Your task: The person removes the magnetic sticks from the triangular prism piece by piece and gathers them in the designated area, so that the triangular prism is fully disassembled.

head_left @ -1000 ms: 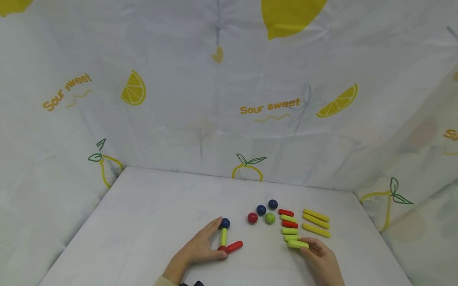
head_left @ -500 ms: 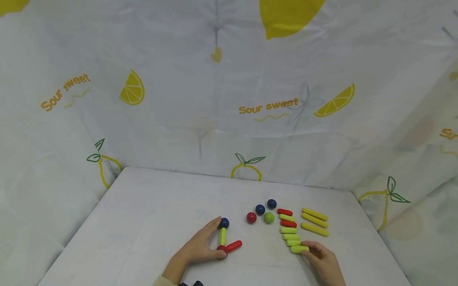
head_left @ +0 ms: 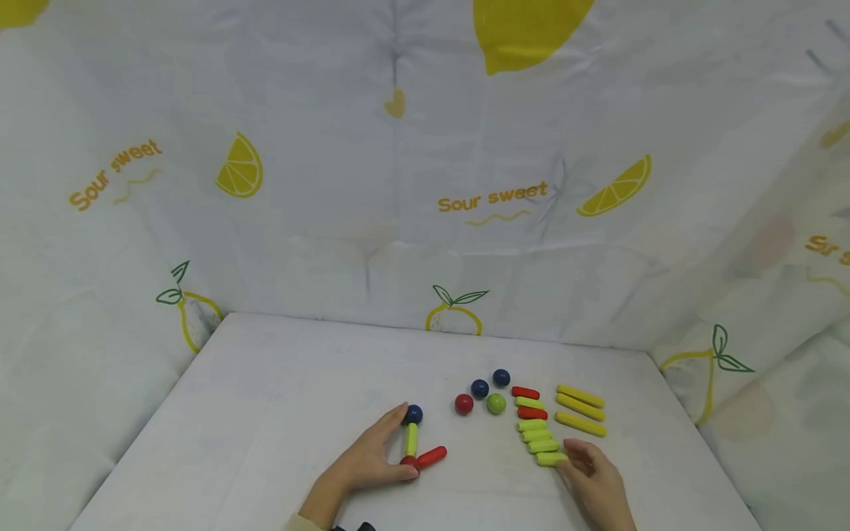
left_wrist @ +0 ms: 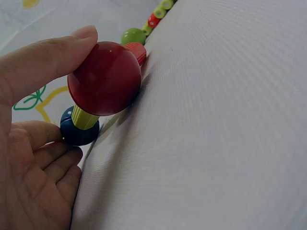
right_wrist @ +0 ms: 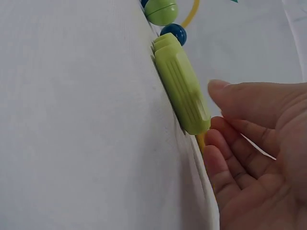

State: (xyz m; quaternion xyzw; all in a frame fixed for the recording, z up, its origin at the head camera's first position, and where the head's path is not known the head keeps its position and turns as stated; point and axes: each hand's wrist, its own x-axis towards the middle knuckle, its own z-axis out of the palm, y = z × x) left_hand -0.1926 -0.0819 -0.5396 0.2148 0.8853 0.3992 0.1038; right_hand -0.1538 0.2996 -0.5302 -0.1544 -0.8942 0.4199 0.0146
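Observation:
My left hand holds a small ball-and-rod piece on the table, thumb on its red ball and fingers at its blue ball. A light green rod joins the two balls, and a red rod sticks out from the red ball towards the right. Beside the nearest light green rod of a row is my right hand. In the right wrist view its thumb stands apart from that ribbed rod, with the fingers loosely bent and holding nothing.
Beyond that rod, several short green and red rods run in a row. Three longer yellow rods lie to their right. Left of the row are two blue balls, a red ball and a green ball.
My right hand has set the light green rod down at the near end of the row and let go. The left hand keeps its hold on the ball-and-rod piece.

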